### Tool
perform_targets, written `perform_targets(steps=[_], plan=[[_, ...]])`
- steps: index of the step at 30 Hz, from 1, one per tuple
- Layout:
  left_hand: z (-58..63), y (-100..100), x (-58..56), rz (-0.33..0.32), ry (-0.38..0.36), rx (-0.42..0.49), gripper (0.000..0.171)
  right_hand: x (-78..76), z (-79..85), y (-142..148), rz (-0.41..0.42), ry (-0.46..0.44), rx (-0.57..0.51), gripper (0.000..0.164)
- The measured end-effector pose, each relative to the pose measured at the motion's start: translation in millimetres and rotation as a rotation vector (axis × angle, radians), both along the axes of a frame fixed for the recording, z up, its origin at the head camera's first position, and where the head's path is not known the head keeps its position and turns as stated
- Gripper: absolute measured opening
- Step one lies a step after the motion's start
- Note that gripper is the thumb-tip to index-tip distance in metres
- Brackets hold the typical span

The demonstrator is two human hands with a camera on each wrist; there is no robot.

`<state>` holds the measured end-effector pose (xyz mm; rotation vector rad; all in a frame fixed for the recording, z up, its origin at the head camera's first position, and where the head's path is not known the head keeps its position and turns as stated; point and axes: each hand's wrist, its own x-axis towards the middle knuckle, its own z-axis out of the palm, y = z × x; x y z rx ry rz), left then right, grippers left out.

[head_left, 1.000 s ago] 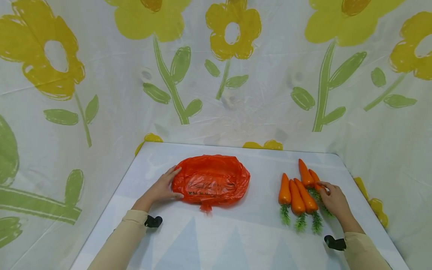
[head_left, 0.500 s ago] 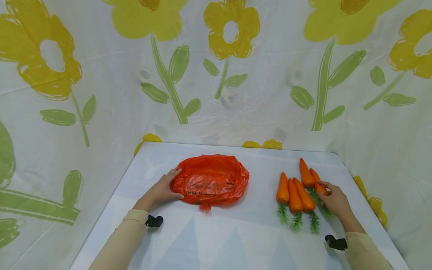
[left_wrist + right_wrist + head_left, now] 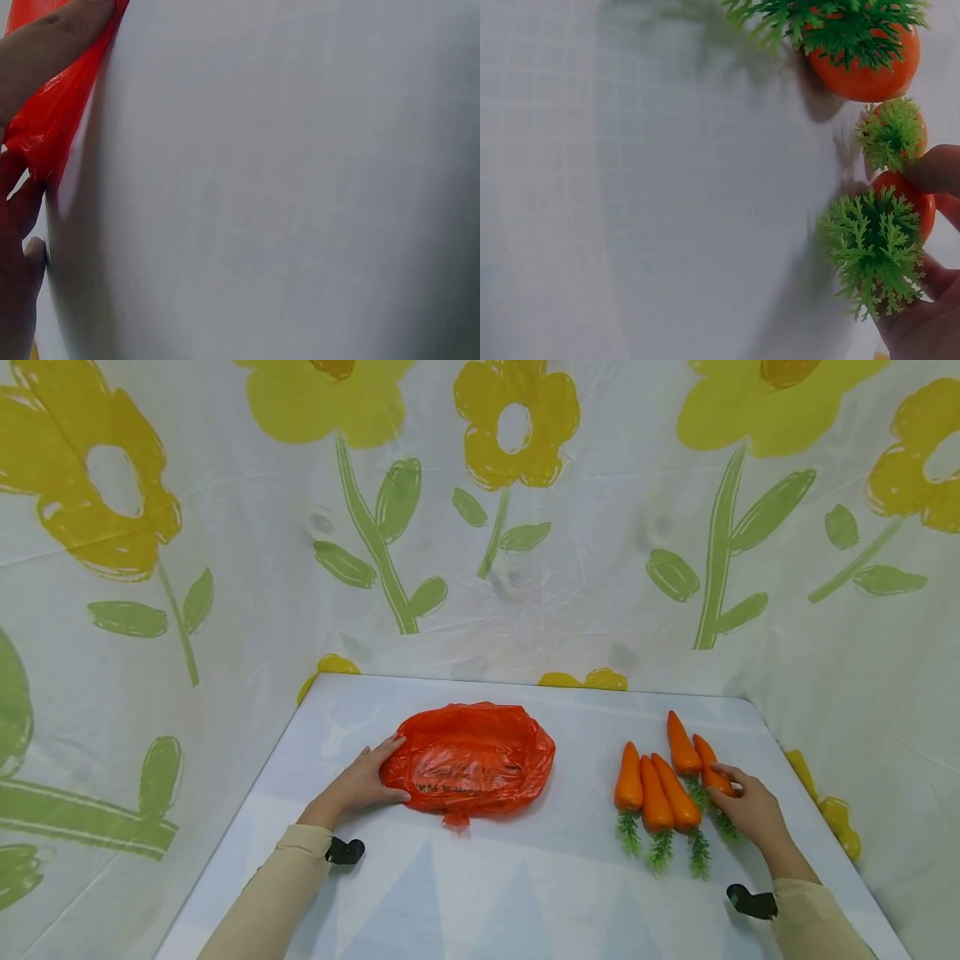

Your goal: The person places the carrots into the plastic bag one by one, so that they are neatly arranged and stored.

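In the head view a red plastic bag (image 3: 468,764) lies on the table with its mouth spread and dark print on its inner side. My left hand (image 3: 365,781) holds the bag's left rim, thumb and fingers spread apart; the left wrist view shows the thumb (image 3: 56,45) on the red film. Over on the right, several orange toy carrots (image 3: 657,802) lie with green tops towards me. My right hand (image 3: 752,810) pinches the rightmost carrot (image 3: 708,762) near its thick end. Its bushy green top (image 3: 874,244) shows in the right wrist view.
The white table (image 3: 517,877) has pale blue triangles printed on its near part. A flower-printed curtain (image 3: 570,610) stands around the back and sides. Another carrot (image 3: 681,745) lies farther back, just left of the pinched one.
My right hand has shifted slightly right and nearer to me with the pinched carrot. The other carrots moved a little early on, the left ones leftward. My left hand stays at the bag.
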<state>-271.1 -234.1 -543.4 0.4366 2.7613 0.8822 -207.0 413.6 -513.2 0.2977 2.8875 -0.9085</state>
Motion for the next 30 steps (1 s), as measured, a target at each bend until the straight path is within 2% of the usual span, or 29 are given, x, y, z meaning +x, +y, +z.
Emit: perform_targets(steps=[6,22,26,30], plan=[[-1.7,0.2,-0.3,0.004,-0.006,-0.008,0.111,1.6,0.1,-1.1,-0.03,-0.016,-0.016,0.067],[-0.5,3.7,-0.1,0.005,-0.005,-0.004,0.11,8.8,-4.0,-2.1,-0.098,0.037,-0.075,0.067],[-0.9,4.7,-0.3,-0.003,-0.001,-0.008,0.111,10.5,-3.8,-4.2,-0.094,0.064,-0.076,0.066],[-2.3,4.9,0.4,0.02,-0.015,-0.005,0.112,10.5,-3.5,-5.5,-0.093,0.086,-0.084,0.066]])
